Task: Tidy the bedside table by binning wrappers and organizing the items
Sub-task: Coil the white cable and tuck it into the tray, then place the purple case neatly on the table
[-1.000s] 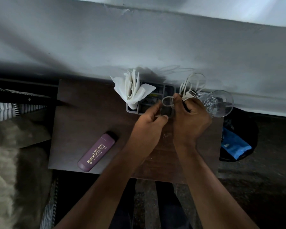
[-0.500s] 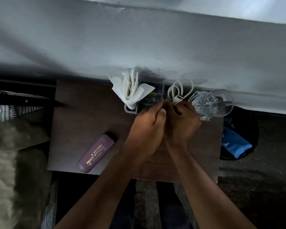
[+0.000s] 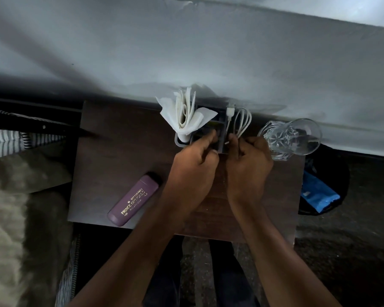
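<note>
Now the coiled white charging cable (image 3: 242,122) stands in the grey organizer's (image 3: 222,149) end compartment, just beyond the right hand (image 3: 247,165), which pinches its lower loops. Left hand (image 3: 194,167), curled, grips the organizer's near rim. Best to press the coil down while steadying the organizer, clear of the glass (image 3: 290,137) beside the right hand; the purple spectacle case (image 3: 134,199) lies on the desk (image 3: 111,151) left of both.

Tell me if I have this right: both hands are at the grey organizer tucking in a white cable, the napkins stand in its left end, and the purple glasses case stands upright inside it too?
Not quite. The purple glasses case lies flat on the table, apart from the grey organizer, as the head view shows. The rest holds: left hand and right hand work the white cable, napkins at its left end.
</note>
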Demonstrator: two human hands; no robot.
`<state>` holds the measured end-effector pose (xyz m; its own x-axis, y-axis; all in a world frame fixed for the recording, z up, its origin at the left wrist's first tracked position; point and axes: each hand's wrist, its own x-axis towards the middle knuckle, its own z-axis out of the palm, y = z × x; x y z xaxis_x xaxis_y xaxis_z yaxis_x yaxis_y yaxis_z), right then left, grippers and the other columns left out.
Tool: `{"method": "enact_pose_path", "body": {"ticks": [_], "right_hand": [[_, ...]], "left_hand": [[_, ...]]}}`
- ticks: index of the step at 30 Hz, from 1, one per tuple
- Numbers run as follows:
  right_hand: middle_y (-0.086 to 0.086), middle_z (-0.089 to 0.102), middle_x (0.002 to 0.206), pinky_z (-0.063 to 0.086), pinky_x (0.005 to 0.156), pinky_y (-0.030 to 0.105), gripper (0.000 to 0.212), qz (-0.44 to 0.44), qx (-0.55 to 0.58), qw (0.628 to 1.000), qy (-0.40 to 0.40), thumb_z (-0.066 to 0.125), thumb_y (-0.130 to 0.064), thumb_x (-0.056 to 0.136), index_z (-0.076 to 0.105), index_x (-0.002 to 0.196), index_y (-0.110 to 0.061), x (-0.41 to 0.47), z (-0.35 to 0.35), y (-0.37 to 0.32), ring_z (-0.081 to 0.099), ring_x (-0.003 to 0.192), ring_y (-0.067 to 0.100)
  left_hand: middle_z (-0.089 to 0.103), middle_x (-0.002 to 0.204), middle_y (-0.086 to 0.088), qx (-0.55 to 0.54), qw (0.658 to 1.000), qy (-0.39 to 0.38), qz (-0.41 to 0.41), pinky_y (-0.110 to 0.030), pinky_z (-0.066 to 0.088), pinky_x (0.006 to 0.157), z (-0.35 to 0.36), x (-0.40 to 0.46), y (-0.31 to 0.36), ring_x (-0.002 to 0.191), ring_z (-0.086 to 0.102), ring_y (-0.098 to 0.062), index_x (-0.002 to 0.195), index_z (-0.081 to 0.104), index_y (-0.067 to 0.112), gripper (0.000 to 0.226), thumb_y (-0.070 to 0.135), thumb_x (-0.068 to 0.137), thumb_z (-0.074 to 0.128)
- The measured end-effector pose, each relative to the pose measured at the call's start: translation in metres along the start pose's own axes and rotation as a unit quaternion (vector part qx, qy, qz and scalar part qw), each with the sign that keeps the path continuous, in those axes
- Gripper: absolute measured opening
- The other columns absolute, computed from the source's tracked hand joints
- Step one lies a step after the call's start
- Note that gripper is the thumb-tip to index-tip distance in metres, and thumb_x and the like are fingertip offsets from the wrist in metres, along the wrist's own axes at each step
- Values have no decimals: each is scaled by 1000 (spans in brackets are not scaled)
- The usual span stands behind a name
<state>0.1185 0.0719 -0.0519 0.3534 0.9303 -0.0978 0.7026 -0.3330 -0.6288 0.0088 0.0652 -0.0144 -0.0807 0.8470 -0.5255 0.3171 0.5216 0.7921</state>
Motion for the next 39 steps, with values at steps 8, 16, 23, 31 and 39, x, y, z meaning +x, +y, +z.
{"method": "enact_pose_path", "body": {"ticks": [8, 16, 23, 31, 39], "right_hand": [[-3, 69, 75, 43, 63, 14, 24, 89, 61, 993, 38, 81, -38, 79, 73, 81, -16, -11, 2, 6, 64, 68, 13], [-7, 63, 65, 44, 63, 28, 30, 86, 15, 994, -70, 75, -47, 80, 61, 68, -23, -91, 36, -29, 61, 65, 10], [6, 69, 104, 48, 83, 29, 31, 44, -38, 962, -267, 75, -26, 84, 72, 112, -14, -126, 87, -59, 66, 96, 21], [9, 53, 125, 41, 88, 24, 47, -8, -88, 969, -230, 72, -19, 85, 64, 131, -12, -133, 106, -68, 59, 109, 26], [11, 50, 135, 35, 86, 21, 71, -5, -83, 956, -282, 82, -35, 80, 53, 143, -21, -135, 116, -65, 56, 114, 22]], "left_hand": [[75, 112, 18, -38, 998, 17, -46, -26, 49, 103, -22, -25, -33, 110, 65, 6, 130, 66, 28, 47, 27, 85, 51], [69, 126, 5, -85, 984, 81, -135, -25, 48, 103, -71, -56, -74, 115, 63, -6, 132, 64, 21, 37, 9, 98, 55], [64, 126, 10, -171, 944, 172, -222, -8, 46, 83, -123, -87, -126, 102, 61, 11, 138, 57, 23, 42, 16, 96, 55], [59, 65, -4, -293, 855, 214, -371, -22, 45, 54, -145, -111, -169, 56, 58, -12, 75, 61, 4, 19, 6, 92, 54], [59, 87, -10, -397, 799, 104, -439, -32, 46, 76, -121, -123, -172, 82, 55, -22, 79, 60, 15, 12, 18, 89, 56]]}}
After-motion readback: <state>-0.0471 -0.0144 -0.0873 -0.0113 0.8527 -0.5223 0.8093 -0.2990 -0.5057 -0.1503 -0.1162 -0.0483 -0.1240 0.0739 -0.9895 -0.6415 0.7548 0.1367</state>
